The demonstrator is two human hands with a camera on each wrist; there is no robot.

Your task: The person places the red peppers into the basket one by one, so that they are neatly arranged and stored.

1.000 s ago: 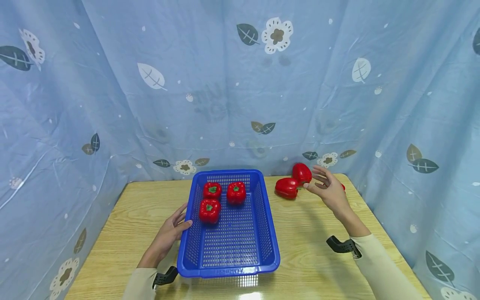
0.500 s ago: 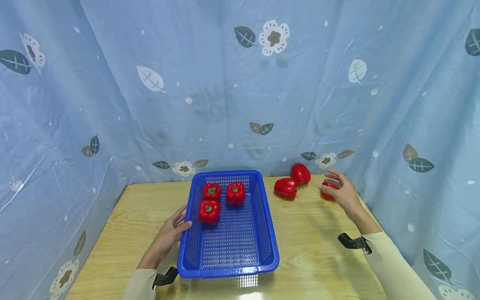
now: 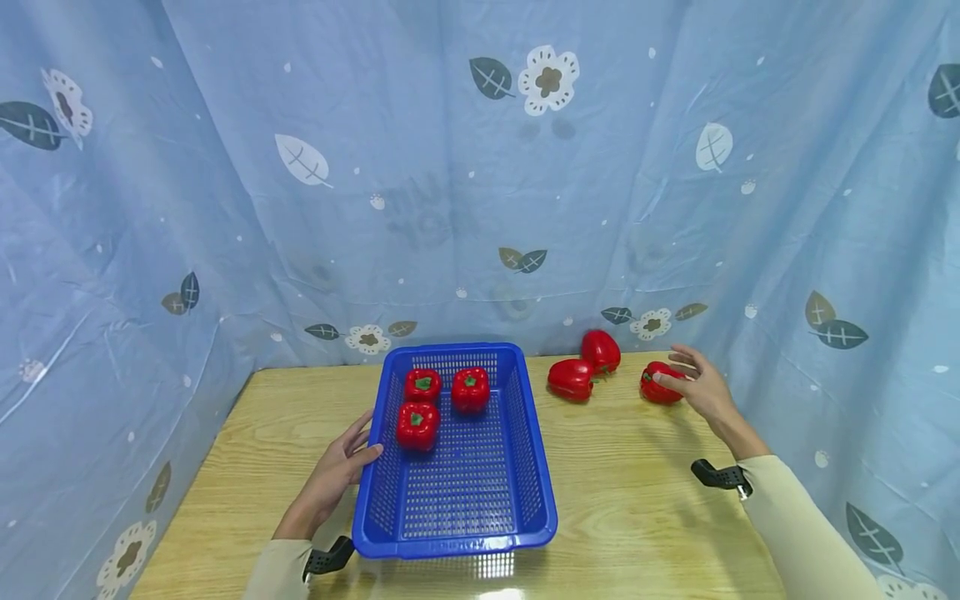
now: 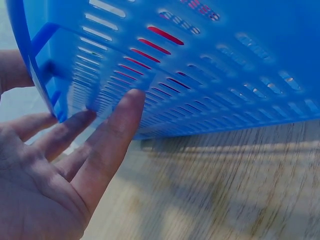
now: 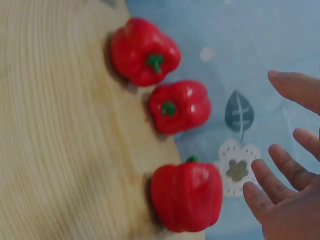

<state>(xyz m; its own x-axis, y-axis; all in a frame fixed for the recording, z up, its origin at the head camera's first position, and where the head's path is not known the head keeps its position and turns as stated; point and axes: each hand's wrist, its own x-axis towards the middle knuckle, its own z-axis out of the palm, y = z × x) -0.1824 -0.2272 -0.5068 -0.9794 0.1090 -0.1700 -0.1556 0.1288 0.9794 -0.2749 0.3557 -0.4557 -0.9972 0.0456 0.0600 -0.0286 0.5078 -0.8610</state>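
Observation:
My left hand [image 3: 337, 467] holds the left side of a blue plastic basket [image 3: 542, 475], thumb over the rim and fingers on the outside. In the left wrist view, fingers [image 4: 117, 122] lie along the slotted outer wall [image 4: 210, 65]. Three red bell peppers with green stems, at the left [image 3: 417, 425], back left [image 3: 422, 385] and back middle [image 3: 470, 389], stand in the basket. My right hand [image 3: 708, 392] hovers with spread fingers by a red bell pepper [image 3: 660, 385] at the table's back right. The right wrist view shows its fingers apart from that pepper [image 5: 187, 197].
Two more red bell peppers [image 3: 572, 380] [image 3: 601, 351] lie close together on the wooden table [image 3: 615, 500], right of the basket. A blue patterned curtain [image 3: 420, 208] hangs along the table's back and sides.
My right hand has moved right, past the two close peppers, to the pepper at the far right, which has come into fuller view. My left hand and the basket have stayed put.

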